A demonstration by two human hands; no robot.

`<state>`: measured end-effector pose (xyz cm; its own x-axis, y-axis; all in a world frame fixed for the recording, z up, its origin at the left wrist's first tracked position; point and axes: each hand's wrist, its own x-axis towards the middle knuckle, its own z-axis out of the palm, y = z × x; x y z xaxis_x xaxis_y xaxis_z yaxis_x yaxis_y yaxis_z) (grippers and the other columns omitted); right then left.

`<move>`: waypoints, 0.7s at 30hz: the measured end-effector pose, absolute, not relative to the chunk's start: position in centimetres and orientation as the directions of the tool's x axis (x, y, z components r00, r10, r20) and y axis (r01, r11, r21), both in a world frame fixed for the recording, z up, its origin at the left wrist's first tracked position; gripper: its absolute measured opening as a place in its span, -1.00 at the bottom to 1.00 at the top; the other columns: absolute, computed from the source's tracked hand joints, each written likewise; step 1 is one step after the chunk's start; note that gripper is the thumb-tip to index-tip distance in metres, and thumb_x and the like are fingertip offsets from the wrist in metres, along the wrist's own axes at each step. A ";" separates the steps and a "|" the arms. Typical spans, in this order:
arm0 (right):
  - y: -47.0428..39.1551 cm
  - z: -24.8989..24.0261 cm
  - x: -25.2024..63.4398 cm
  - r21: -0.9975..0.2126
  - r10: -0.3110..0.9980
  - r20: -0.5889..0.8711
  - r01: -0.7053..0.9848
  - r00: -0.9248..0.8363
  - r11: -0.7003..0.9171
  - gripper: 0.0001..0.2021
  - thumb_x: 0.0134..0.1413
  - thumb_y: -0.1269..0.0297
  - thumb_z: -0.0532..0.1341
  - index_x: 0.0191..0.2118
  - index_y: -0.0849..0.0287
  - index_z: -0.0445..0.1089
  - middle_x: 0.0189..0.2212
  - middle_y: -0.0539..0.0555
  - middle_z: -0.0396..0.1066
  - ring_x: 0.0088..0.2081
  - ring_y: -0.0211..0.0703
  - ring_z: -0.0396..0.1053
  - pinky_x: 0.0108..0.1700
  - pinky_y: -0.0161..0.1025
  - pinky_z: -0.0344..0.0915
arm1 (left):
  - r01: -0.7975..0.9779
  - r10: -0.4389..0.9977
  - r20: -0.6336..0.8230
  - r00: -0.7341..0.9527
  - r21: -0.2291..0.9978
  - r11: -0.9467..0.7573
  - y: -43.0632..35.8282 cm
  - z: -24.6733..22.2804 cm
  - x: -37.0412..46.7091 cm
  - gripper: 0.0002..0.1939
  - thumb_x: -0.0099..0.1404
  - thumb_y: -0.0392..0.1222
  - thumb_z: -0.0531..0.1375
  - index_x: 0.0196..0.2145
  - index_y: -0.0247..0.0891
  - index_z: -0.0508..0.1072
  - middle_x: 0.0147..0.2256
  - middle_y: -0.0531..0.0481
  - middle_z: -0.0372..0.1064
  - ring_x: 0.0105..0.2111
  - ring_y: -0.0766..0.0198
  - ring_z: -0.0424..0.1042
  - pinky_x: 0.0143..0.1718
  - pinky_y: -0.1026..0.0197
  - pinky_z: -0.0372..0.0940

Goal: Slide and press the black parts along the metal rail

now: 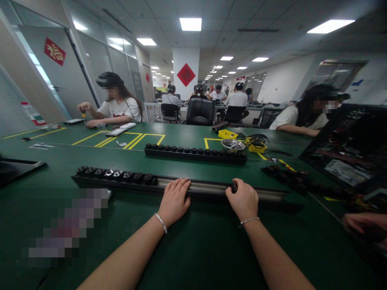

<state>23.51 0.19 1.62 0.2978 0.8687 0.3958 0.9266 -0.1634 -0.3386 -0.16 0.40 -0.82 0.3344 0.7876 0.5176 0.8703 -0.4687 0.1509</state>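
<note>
A long black power strip housing (208,188) lies across the table before me, with several black socket modules (117,174) seated in its left part. Its channel is bare metal further right. My left hand (175,199) is closed over the housing near the middle, fingers across the channel and thumb at the near side. Between the thumb and fingers of my right hand (244,197) is a small black socket module (234,187), held at the channel; its underside is hidden. Behind lies a second strip (196,154), filled with a row of sockets.
Yellow bins (227,134), a metal bowl (232,144) and bundled cables stand at the back right. A dark open case (347,149) leans on the right, near another person's hand (365,223). A blurred flat object (69,225) lies at left. Co-workers sit across the table.
</note>
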 end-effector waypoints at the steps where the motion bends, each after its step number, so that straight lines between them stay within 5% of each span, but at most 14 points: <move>1: 0.2 1.7 23.5 -0.341 0.871 0.388 0.925 0.300 -0.167 -0.67 0.01 0.24 0.05 -0.09 0.21 0.31 -0.22 0.14 0.43 -0.08 -0.03 0.30 0.01 -0.11 0.08 | 0.870 0.788 0.516 0.335 0.152 -0.469 0.4 -0.8 -0.2 -0.48 0.17 -0.20 0.11 0.11 -0.16 0.25 0.13 -0.04 0.24 0.14 0.09 0.16 0.16 -0.03 0.05; 21: 0.2 1.7 24.3 -0.336 0.869 0.367 0.919 0.332 -0.209 -0.63 0.01 0.25 0.05 -0.04 0.22 0.29 -0.19 0.15 0.43 -0.08 -0.03 0.32 0.01 -0.13 0.10 | 0.876 0.796 0.506 0.332 0.148 -0.459 0.4 -0.8 -0.1 -0.48 0.17 -0.19 0.12 0.11 -0.17 0.25 0.13 -0.04 0.24 0.14 0.09 0.15 0.17 -0.02 0.05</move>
